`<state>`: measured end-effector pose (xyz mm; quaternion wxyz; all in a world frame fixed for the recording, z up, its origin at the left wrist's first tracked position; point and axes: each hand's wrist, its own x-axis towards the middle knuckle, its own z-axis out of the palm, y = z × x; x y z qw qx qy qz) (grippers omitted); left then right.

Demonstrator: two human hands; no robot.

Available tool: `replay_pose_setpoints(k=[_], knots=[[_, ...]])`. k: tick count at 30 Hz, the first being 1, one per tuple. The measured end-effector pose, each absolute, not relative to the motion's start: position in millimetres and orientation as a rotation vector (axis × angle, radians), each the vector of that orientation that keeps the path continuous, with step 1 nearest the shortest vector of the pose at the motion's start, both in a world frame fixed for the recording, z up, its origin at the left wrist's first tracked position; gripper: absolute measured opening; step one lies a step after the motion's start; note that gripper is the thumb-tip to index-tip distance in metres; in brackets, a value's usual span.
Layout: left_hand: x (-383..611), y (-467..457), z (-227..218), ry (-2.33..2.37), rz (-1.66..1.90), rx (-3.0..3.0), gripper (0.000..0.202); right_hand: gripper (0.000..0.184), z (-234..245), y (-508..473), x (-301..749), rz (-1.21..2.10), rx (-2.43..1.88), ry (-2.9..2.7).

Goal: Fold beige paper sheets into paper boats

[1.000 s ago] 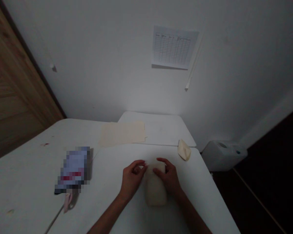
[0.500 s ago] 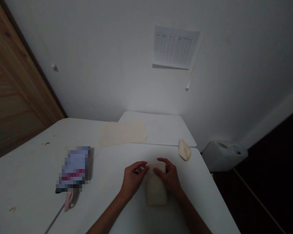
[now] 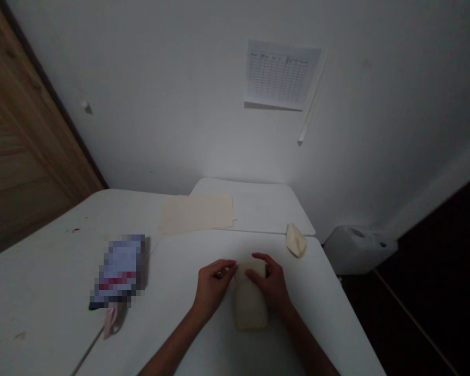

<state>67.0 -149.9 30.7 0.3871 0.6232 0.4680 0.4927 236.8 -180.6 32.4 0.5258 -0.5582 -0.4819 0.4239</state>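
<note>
A pale, flat rectangular piece [image 3: 250,308], cream like folded paper or cloth, lies lengthwise on the white table before me; its exact kind I cannot make out. At its upper left corner my left hand [image 3: 214,287] has thumb and forefinger pinched together, touching the edge. My right hand [image 3: 273,284] grips the upper right side, thumb pressed on the top face and fingers curled round the edge. Beyond the right hand lies a small folded cream piece [image 3: 296,241] with pointed ends. Flat cream sheets [image 3: 198,213] rest farther back.
A blurred blue-and-white packet [image 3: 119,269] with a pink strap [image 3: 110,322] lies on the left of the table [image 3: 172,292]. A printed chart [image 3: 278,75] hangs on the wall. A whitish plastic container [image 3: 360,250] stands beyond the table's right edge, and a wooden door [image 3: 27,125] at left.
Almost nothing differs; both hands keep the same hold at the top of the pale piece, with only tiny finger shifts.
</note>
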Motion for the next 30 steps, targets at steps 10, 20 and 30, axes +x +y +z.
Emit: replay_pose_setpoints(k=[10,20,30], knots=[[67.2,-150.2,29.9,1.19,1.212,1.516,0.025,0.053,26.8,-179.1,237.2,1.033,-1.262,-1.142],[66.9,-147.1,23.8,1.172,1.172,1.531,0.022,0.046,21.3,-176.3,240.1,0.981,-1.309,-1.079],[68.8,-148.1,28.7,1.149,1.097,1.492,0.022,0.055,19.2,-174.9,244.1,1.138,-1.241,-1.039]])
